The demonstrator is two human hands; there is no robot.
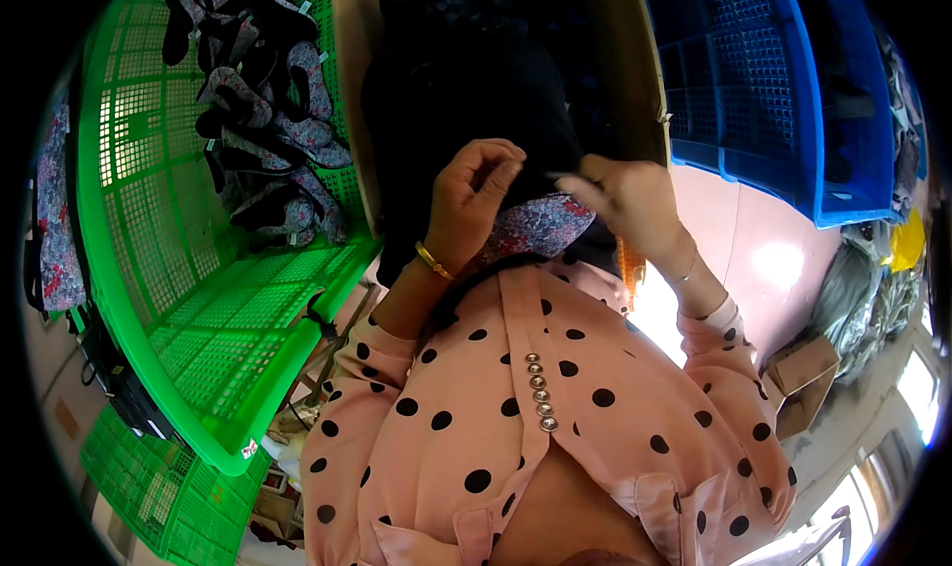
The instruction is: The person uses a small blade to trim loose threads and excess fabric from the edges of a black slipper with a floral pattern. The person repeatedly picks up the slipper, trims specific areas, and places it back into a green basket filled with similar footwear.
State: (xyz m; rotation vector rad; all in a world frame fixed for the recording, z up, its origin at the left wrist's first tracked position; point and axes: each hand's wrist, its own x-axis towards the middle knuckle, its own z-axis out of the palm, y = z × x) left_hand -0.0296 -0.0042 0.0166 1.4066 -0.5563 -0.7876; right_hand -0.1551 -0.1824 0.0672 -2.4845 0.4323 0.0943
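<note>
My left hand (474, 197) is closed in a pinch, thumb against the curled fingers, above dark cloth (466, 95). Whatever it holds, if anything, is too small to make out. My right hand (640, 201) is closed, its thumb pointing toward the left hand. A thin pale tip shows beside that thumb, but the rest of the object is hidden in the fist. Just below and between both hands, a floral fabric piece (540, 225) in grey-blue, pink and red lies across my lap, partly covered by the left wrist.
A green plastic basket (213, 368) on the left holds several floral, black-backed fabric pieces (238, 100). Ahead, a cardboard box (650, 65) contains dark cloth. Blue crates (744, 80) stand at the right, near a small open carton (801, 373) and wrapped bundles (851, 293).
</note>
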